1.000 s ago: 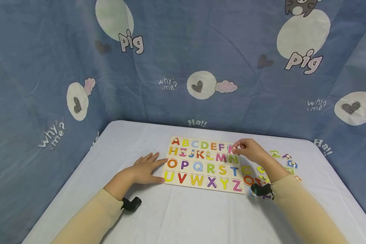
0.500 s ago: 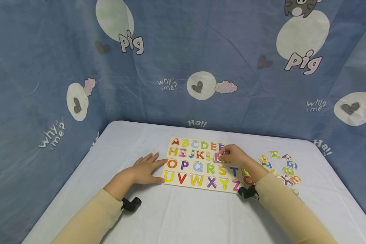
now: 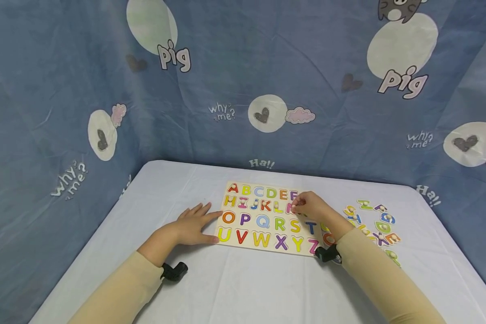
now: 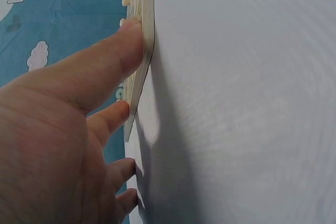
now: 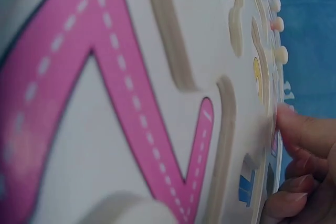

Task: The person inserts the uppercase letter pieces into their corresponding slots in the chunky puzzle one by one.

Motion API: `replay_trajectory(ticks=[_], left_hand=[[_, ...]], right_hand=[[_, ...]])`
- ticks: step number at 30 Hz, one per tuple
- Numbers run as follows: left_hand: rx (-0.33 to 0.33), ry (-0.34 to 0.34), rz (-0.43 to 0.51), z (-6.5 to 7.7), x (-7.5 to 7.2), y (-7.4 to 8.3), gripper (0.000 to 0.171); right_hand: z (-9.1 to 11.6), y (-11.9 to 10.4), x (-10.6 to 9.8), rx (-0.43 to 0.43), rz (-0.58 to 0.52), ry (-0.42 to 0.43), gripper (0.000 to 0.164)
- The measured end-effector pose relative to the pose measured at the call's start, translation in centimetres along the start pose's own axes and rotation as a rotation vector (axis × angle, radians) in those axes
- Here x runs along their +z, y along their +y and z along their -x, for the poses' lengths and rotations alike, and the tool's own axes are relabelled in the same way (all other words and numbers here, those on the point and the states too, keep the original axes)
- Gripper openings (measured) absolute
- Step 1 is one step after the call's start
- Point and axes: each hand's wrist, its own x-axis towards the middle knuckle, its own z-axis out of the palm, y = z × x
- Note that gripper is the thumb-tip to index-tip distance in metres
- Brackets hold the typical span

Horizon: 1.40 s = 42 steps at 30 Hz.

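Note:
A wooden alphabet board (image 3: 267, 250) lies on the white table. My left hand (image 3: 192, 225) rests at its left edge with spread fingers; in the left wrist view the thumb (image 4: 105, 64) presses on the board's edge. My right hand (image 3: 311, 207) pinches the pink letter M piece (image 3: 290, 209) at the M place in the second row, partly covering it. In the right wrist view, the fingers of my right hand (image 5: 307, 166) are bent close to the board's face, and the piece is mostly hidden. Knobbed pieces such as the red K (image 3: 266, 205) sit in the board.
Loose knobbed letter pieces lie right of the board, among them a blue G (image 3: 387, 218), an orange E (image 3: 393, 238) and a purple X (image 3: 380, 239). Some are under my right forearm. A blue patterned cloth (image 3: 227, 148) hangs behind the table.
My right hand has carried the pink M from the board's top right corner leftward and down to the M place, then stayed there almost still. The left hand has not moved.

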Motion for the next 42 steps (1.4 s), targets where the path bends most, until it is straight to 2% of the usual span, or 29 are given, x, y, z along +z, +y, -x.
replay_trajectory(ticks=[12, 22, 30, 36, 42], left_hand=[[-0.002, 0.006, -0.007, -0.1, -0.1, 0.0, 0.088], [-0.006, 0.006, -0.002, 0.1, 0.0, 0.0, 0.088], [-0.003, 0.015, 0.007, 0.1, 0.1, 0.0, 0.088], [0.002, 0.015, 0.003, 0.0, 0.2, -0.1, 0.088], [-0.001, 0.018, -0.003, -0.1, 0.1, -0.1, 0.087]], right_hand=[[0.4, -0.1, -0.5, 0.023, 0.020, 0.012, 0.016], [2.8, 0.1, -4.0, -0.040, 0.025, 0.080, 0.024], [5.5, 2.6, -6.9, -0.056, 0.007, 0.180, 0.028], [7.0, 5.0, -8.8, -0.025, 0.005, 0.245, 0.033], [7.7, 7.5, -10.2, 0.030, -0.016, 0.290, 0.038]])
